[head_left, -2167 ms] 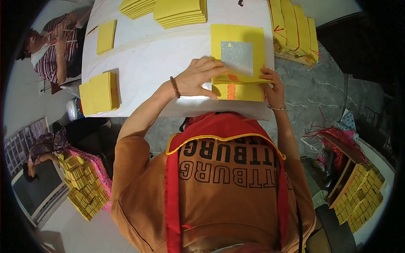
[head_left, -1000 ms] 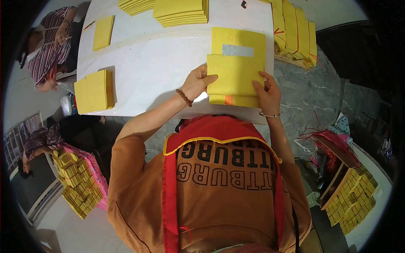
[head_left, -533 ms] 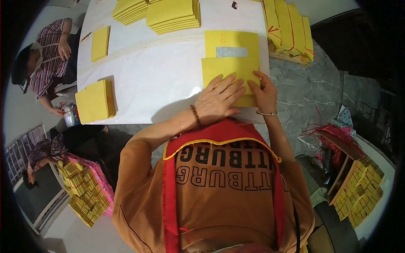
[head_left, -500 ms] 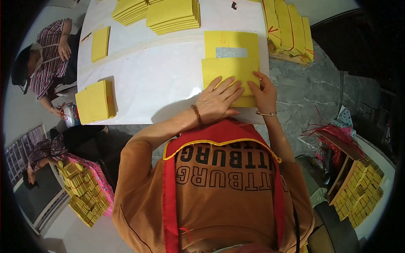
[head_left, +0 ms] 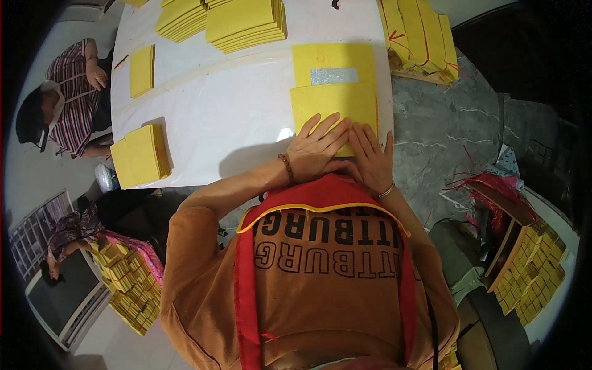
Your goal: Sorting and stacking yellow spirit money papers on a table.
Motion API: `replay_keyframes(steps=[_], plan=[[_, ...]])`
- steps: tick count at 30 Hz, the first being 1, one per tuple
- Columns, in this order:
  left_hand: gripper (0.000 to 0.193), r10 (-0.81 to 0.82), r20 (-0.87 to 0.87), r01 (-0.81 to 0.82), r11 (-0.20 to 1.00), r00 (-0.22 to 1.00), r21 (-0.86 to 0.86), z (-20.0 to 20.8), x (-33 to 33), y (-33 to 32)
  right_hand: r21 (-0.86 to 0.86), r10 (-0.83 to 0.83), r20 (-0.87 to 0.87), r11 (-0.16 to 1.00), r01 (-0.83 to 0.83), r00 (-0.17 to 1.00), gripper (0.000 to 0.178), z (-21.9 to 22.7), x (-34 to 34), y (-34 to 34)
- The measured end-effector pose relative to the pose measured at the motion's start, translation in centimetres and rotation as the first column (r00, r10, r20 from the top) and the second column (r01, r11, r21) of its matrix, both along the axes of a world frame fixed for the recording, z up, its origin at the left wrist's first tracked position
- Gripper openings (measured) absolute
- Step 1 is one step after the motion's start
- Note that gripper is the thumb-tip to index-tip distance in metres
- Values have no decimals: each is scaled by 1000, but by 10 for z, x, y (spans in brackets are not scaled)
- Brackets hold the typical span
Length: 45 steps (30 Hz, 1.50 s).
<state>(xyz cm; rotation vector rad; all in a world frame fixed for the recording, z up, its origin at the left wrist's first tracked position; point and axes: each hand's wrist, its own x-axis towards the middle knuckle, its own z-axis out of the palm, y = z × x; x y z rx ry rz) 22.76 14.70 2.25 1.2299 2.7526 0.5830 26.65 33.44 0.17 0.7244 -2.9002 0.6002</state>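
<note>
Yellow paper (head_left: 336, 102) is on the white table (head_left: 216, 92), nr edge, R end, straight in front of me. Its nearer layer overlaps the farther one; a strip of silver patch (head_left: 333, 76) shows just past the overlap. My L hand (head_left: 317, 146) & R hand (head_left: 372, 159) are side by side, palms down, fingers out flat & pressed on the paper's nr part, not gripping. Beaded bracelet (head_left: 285, 168) on L wrist, thin bangle (head_left: 387, 190) on R. My red apron (head_left: 320, 197) is just below. Well to L: yellow stack (head_left: 137, 158) nr the edge, thinner stack (head_left: 142, 71) beyond. Far side: big fanned stack (head_left: 245, 23) w/ another (head_left: 180, 18) next to it. Off R edge: bundles w/ red ties (head_left: 419, 34). Co-worker in stripes (head_left: 68, 83) off L side.
</note>
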Motion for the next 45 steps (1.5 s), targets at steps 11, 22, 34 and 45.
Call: replay_keyframes(steps=[11,22,34,45], plan=[[58,80,-263,-88,996,962,-19,-3,-13,16,-708,200,664,476,521,721,48,-8,-16,26],[37,340,-283,-263,924,897,277,90,-150,-95,-715,-119,413,572,403,903,41,6,-39,19],[52,375,-402,-475,860,835,-185,-29,-233,-149,-678,-197,463,549,489,864,27,-4,-41,12],[78,366,-294,-463,784,883,-413,-37,-223,-142,-644,-231,374,633,430,898,21,-1,-43,12]])
